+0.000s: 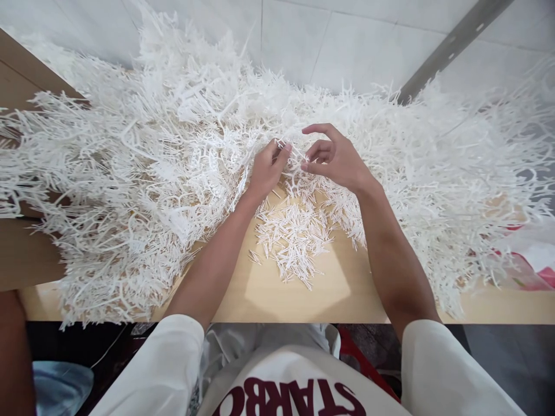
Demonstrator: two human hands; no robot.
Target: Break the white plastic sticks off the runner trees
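Centrally, seen from the wearer's own viewpoint, two bare hands are near each other, apart, above a pale wood-coloured table (299, 303). The left hand (271, 167) is closed, thumb and fingers pinching a thin white branched piece (293, 149), which spans the gap toward the other hand. The right hand (336, 159) is partly open, its index finger raised and curved, its thumb and other fingers near the branched piece's end; whether they grip it cannot be told. Below the hands, between the forearms, lies a small heap of short white sticks (295, 242) on the table. A great tangled pile of white branching strands (173, 144) spreads behind and to both sides, up against a grey tiled wall (295, 34). Cardboard (26, 254) stands at far left, a grey metal post (451, 52) slants at upper right, and pink-and-clear plastic (526, 268) lies at far right. The wearer's white shirt (277, 364) has maroon lettering.
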